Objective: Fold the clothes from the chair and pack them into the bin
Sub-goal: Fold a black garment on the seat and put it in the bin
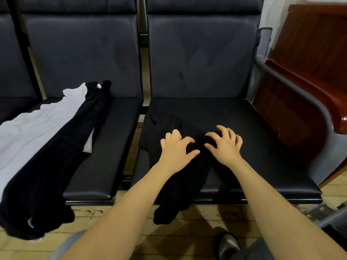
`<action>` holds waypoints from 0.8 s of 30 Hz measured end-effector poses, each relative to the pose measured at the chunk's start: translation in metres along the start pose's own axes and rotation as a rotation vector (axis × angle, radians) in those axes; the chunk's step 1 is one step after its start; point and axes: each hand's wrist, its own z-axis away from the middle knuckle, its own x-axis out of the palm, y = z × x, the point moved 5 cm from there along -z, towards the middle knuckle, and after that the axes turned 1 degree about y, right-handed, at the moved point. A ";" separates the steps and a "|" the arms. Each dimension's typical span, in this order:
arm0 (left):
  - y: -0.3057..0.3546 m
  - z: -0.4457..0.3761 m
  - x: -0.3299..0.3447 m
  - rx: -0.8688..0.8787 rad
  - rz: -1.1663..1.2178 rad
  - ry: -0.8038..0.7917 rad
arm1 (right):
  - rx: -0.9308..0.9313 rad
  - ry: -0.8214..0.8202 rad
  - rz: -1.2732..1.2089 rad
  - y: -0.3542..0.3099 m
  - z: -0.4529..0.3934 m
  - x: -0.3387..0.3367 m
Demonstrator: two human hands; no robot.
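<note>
- Black garment [180, 177] lies spread on the right chair seat [262, 147], its end hanging off the front; folding looks barely started.
- Left hand [176, 149] and right hand [225, 145] hover with curled fingers, grasping nothing.
- White garment [37, 121] and another black garment [71, 147] wait unfolded on the left seat; no bin shows.

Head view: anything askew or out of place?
Yes. The black garment under both hands hangs off the seat front edge toward the floor. On the next seat, the black and white clothes lie unfolded, also spilling over the edge.
</note>
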 end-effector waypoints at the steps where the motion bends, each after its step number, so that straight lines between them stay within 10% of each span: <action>1: 0.001 -0.001 0.006 -0.009 -0.019 -0.008 | 0.001 -0.008 -0.026 0.002 -0.002 0.001; 24: -0.018 0.003 -0.049 -0.280 0.414 0.380 | -0.100 0.099 -0.722 0.002 0.044 -0.058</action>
